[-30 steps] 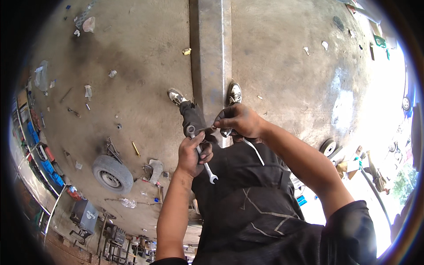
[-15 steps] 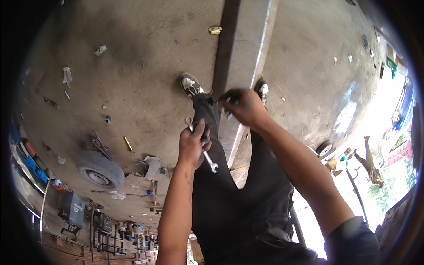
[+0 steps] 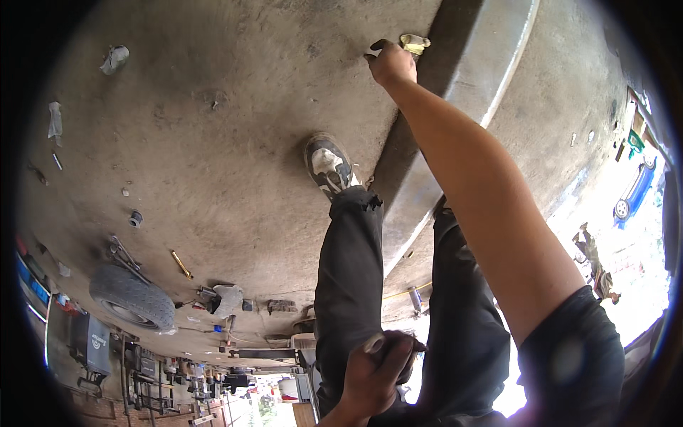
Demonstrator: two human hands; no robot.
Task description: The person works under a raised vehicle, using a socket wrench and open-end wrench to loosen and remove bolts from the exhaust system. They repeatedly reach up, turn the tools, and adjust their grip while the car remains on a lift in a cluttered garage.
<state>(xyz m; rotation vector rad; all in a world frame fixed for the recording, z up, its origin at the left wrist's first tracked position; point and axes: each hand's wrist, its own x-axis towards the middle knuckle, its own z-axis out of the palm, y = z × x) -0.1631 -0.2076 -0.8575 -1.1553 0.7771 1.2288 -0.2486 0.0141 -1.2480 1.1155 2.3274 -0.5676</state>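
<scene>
My left hand (image 3: 373, 377) is closed in front of my dark trousers (image 3: 348, 277), fingers wrapped around a combination wrench. The wrench's ring end (image 3: 373, 344) pokes out above the fist; the rest is mostly hidden by my fingers. My right arm reaches far forward, and my right hand (image 3: 393, 65) hangs over the floor beside a long grey metal beam (image 3: 455, 99). Thumb and fingers are apart there, with nothing visible between them. Just right of that hand, a small crumpled yellow item (image 3: 415, 44) lies at the beam's edge.
The beam runs between my legs, with my shoe (image 3: 329, 162) on its left. A tyre (image 3: 131, 297), a gold-coloured rod (image 3: 181, 264) and scattered litter lie on the left floor. Tools and machines stand at lower left. A person (image 3: 596, 263) and a blue car (image 3: 635, 191) are off right.
My right hand has stretched forward from near my knees to beside the yellow item, its fingers now apart. My left hand has drawn back toward my body with the wrench.
</scene>
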